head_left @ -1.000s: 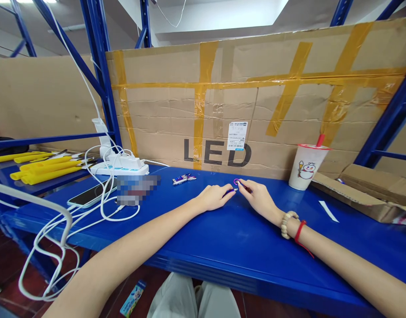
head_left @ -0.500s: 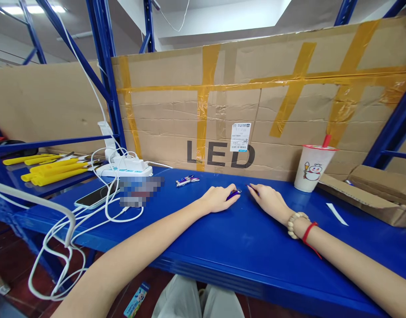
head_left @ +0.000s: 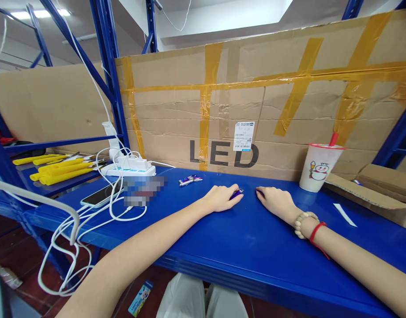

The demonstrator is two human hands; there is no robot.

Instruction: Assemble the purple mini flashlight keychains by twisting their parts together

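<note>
My left hand rests on the blue table, its thumb and fingers closed round a small purple item with a metal end. To its right, my right hand is closed with the knuckles up; a sliver of something dark purple shows at its fingertips, too small to name. A gap of bare blue surface lies between the two hands. Behind my left hand, several small purple and silver pieces lie together near the cardboard.
A white cup with a red straw stands at the right, by an open cardboard box and a white strip. At the left are a phone, white cables, a power strip and yellow-handled tools.
My right hand has moved a little to the right, away from my left hand, which still holds the purple item. The view has shifted slightly.
</note>
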